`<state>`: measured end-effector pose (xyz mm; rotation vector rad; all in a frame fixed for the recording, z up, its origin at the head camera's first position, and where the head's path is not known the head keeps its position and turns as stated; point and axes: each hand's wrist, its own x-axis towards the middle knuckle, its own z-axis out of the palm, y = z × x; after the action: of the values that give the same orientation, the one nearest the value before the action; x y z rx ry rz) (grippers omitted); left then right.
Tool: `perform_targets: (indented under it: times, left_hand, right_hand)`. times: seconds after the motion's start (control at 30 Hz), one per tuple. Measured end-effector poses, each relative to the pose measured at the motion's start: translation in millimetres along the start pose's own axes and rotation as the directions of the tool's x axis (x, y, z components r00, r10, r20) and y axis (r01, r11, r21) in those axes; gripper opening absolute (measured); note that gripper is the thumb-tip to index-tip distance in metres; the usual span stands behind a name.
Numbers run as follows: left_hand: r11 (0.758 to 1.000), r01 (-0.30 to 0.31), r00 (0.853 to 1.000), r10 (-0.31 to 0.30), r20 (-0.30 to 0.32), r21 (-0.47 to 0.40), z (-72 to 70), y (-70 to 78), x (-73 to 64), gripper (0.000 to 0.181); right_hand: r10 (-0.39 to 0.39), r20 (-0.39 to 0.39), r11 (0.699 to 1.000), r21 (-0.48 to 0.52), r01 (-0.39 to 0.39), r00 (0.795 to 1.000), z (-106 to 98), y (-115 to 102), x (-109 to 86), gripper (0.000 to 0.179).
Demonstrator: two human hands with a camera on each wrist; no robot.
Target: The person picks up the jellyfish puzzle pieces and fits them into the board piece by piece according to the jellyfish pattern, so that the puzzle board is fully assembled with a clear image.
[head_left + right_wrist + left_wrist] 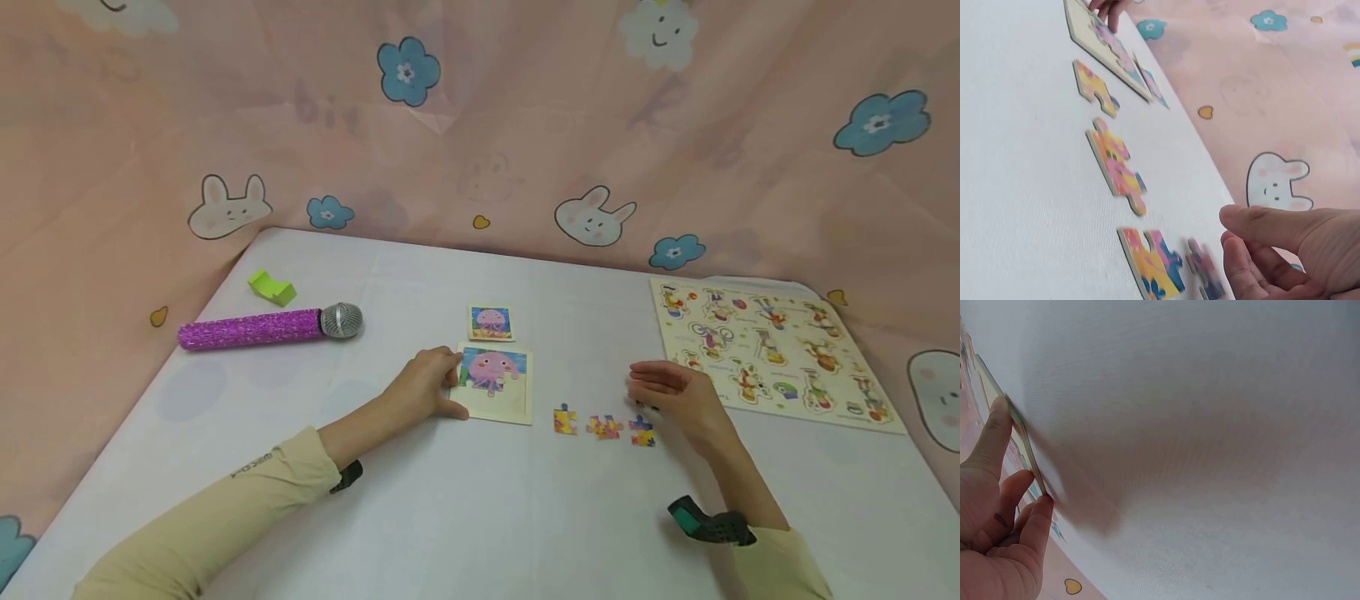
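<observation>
My left hand (423, 385) holds the left edge of a square jigsaw tray (513, 408), its thumb near the front corner and fingertips near the back one. Assembled pieces in the tray show part of a pink octopus; the front part is bare. Three loose puzzle pieces lie in a row to the right: a yellow one (566, 420), a pink-and-yellow one (604, 427) and a yellow-and-blue one (642, 432). My right hand (678, 398) is low over the table, fingertips beside another, blurred puzzle piece (1204, 267); that piece is mostly hidden in the head view.
Behind the tray lies a small octopus picture card (491, 322). A purple glittery microphone (255, 329) and a green curved block (272, 288) are at the left. At the right lies a large board of animal pictures (772, 350). A patterned pink cloth (480, 125) hangs behind the table.
</observation>
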<state>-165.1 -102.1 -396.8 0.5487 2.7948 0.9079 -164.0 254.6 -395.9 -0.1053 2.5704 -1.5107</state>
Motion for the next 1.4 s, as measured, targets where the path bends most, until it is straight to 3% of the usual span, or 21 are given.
perform_targets:
  times: [0.2, 0.43, 0.93, 1.4]
  left_hand:
    - [1.000, -0.010, 1.000, 0.010, -0.004, -0.002, -0.4, -0.9, 0.4, 0.040]
    - [1.000, -0.017, 1.000, 0.017, -0.006, -0.008, -1.6, -0.7, 0.9, 0.039]
    - [1.000, -0.013, 1.000, 0.013, -0.011, -0.028, -0.6, -0.8, 0.4, 0.040]
    - [1.000, -0.014, 1.000, 0.014, -0.005, -0.009, 0.5, -1.3, -0.2, 0.038]
  right_hand:
    - [-0.075, 0.043, 0.989, -0.126, 0.080, 0.996, -21.6, 16.3, -6.0, 0.043]
    - [-0.120, 0.088, 0.970, -0.201, 0.136, 0.989, -34.6, 23.1, -8.5, 0.044]
    - [-0.117, 0.054, 0.908, -0.399, 0.129, 0.992, -32.1, 16.5, -5.9, 0.035]
    - [-0.132, 0.051, 0.892, -0.430, 0.141, 0.990, -25.9, 14.3, -5.0, 0.033]
